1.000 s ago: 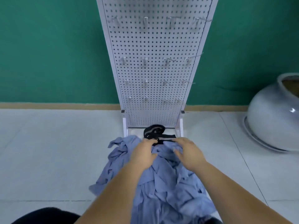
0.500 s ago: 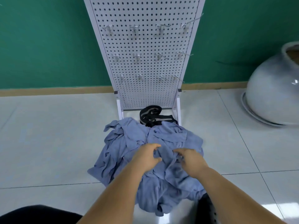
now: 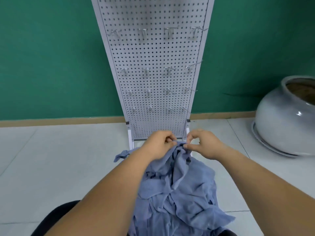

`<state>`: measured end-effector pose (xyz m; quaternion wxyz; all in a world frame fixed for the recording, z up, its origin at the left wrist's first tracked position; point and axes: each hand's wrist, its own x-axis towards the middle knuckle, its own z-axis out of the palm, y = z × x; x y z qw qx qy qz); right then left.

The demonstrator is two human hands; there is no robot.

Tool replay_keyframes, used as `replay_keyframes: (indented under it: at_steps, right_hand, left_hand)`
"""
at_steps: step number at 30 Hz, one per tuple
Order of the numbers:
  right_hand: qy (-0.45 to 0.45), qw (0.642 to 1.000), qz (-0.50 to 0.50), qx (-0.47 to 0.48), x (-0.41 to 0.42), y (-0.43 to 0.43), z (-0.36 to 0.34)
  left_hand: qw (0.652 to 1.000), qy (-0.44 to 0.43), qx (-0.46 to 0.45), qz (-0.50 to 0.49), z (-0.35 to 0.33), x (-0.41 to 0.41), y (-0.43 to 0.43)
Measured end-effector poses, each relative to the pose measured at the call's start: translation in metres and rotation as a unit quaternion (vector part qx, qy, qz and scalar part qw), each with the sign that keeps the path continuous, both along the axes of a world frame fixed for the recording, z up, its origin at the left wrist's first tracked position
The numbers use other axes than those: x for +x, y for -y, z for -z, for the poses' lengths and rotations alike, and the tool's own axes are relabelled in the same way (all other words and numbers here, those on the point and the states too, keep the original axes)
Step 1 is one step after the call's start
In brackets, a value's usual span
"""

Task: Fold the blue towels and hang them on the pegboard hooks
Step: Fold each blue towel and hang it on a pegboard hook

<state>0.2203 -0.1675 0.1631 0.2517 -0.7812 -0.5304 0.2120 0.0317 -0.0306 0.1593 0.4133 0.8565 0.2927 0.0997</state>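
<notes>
On the floor, toward its far edge and just before the foot of the pegboard (image 3: 153,82), the heap of blue towels (image 3: 179,193) lies crumpled between my forearms. Half a second ago both hands were down in that heap, fingers feeling through the folds; now they have come up with one edge of cloth.

My left grip (image 3: 160,145) is pinched on the hem, thumb against curled fingers. The hem runs short and bunched across to my right grip (image 3: 204,147), which nips the same edge between thumb and forefinger with the other fingers arched above it. The two grips sit close together, and the cloth drapes from them back into the heap, so this towel is not yet free of the others. The black strap that showed at the board's base is now hidden behind my hands.

The hooks (image 3: 144,34) are all bare — nothing hung. I judge I have only just found a towel's edge. Next I should slide the grips apart along the hem to find its corners and lift it clear — otherwise it may drag its neighbours up. Far right, a big grey pot (image 3: 286,126) stands well apart.
</notes>
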Motion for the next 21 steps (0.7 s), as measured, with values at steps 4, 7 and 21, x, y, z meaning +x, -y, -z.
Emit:
replay_keyframes:
  at_steps: [4, 7, 21]
  right_hand:
    - [-0.086, 0.996, -0.015, 0.002, 0.012, -0.009, -0.042]
    - [-0.115, 0.992, -0.006, 0.042, 0.012, -0.010, -0.054]
    - [-0.052, 0.992, 0.019, 0.114, -0.006, -0.053, -0.058]
  left_hand:
    - [0.995, 0.094, -0.006, -0.014, -0.056, 0.002, -0.014]
    - [0.988, 0.145, -0.050, -0.036, -0.079, -0.004, -0.020]
    - [0.996, 0.061, -0.061, -0.030, -0.046, -0.009, -0.042]
